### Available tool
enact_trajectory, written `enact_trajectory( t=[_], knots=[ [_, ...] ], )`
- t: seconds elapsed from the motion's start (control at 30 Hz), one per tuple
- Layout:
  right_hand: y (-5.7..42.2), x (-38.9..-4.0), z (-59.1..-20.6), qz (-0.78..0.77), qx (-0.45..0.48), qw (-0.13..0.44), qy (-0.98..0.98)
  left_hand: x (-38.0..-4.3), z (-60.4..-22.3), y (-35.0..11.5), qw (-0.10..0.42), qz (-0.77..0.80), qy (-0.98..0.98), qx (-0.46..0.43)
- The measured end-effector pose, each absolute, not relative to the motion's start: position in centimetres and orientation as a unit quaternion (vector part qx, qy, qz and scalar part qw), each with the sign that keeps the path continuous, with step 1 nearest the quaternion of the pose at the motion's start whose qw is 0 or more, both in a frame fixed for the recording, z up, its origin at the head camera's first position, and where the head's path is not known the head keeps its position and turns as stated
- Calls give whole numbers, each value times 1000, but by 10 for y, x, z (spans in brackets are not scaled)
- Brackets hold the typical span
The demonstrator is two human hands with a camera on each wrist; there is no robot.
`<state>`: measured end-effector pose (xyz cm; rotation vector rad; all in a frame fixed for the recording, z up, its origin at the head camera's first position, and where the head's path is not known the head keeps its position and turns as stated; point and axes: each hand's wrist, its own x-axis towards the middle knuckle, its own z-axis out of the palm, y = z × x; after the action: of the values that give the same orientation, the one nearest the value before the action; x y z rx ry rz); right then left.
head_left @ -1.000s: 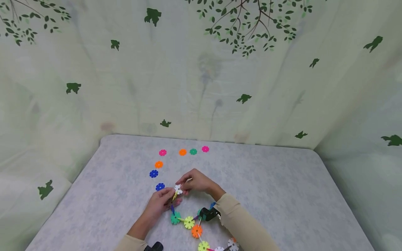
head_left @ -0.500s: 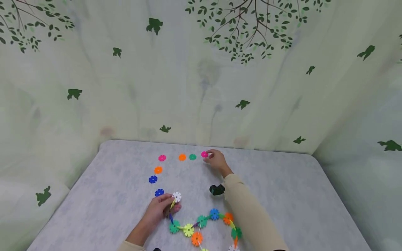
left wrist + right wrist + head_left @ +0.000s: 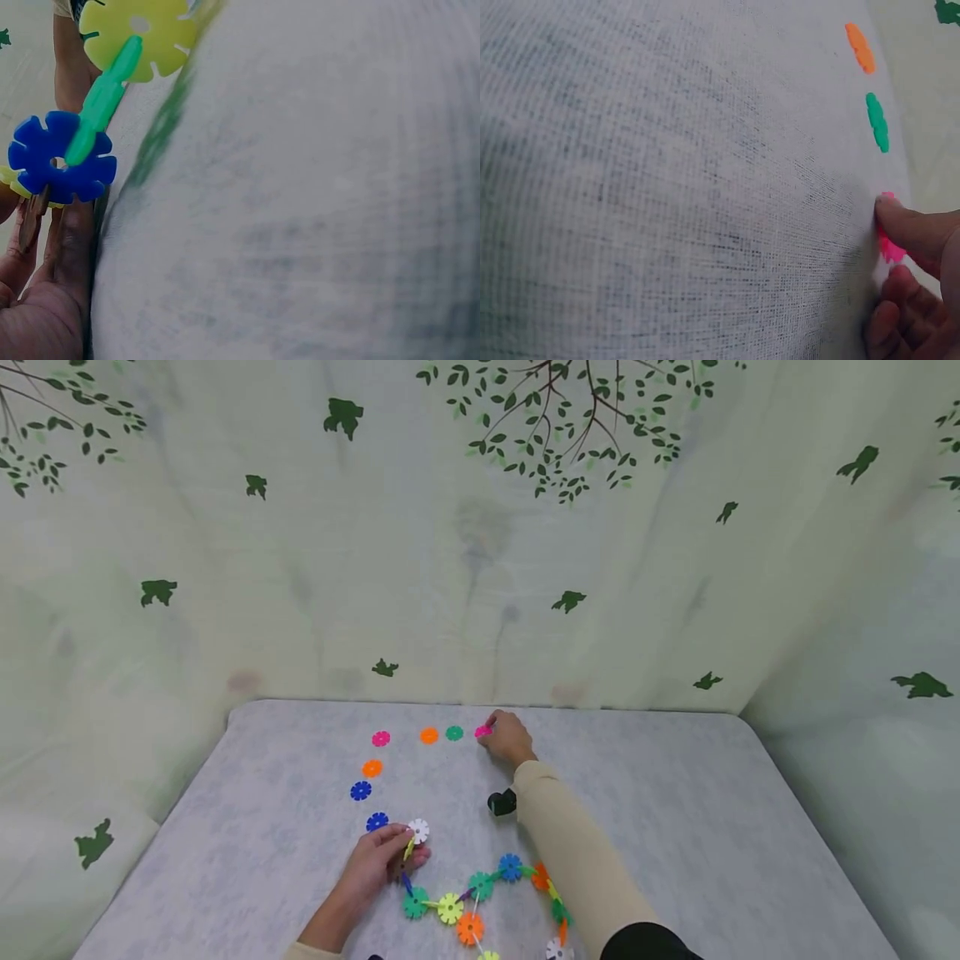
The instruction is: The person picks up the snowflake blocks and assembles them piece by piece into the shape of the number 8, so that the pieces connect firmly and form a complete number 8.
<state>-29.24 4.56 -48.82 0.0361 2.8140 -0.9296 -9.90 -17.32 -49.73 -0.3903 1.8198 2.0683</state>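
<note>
Head view: beside a loose green disc (image 3: pixel 454 733), right hand (image 3: pixel 507 742) pinches a pink notched disc (image 3: pixel 482 732), left hand (image 3: pixel 381 858) a disc chain (image 3: pixel 450 909).

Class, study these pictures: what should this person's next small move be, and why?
Probably lift the rightmost pink notched disc toward the white notched disc: the right hand already has its fingers on the pink one, while the left hand holds the linked chain near its white end.
</note>
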Motion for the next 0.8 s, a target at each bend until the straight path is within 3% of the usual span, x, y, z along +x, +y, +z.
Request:
enact_trajectory(
  t=[0.23, 0.47, 0.8],
  knots=[
    [53, -272, -491, -513, 11, 146, 846, -101, -501, -170, 165, 715, 661, -157],
    [49, -224, -478, -575, -124, 200, 784, -105, -496, -168, 146, 705, 677, -156],
    [30, -176, -486, -581, -185, 178, 773, -102, -499, -166, 146, 706, 675, -156]
  ],
)
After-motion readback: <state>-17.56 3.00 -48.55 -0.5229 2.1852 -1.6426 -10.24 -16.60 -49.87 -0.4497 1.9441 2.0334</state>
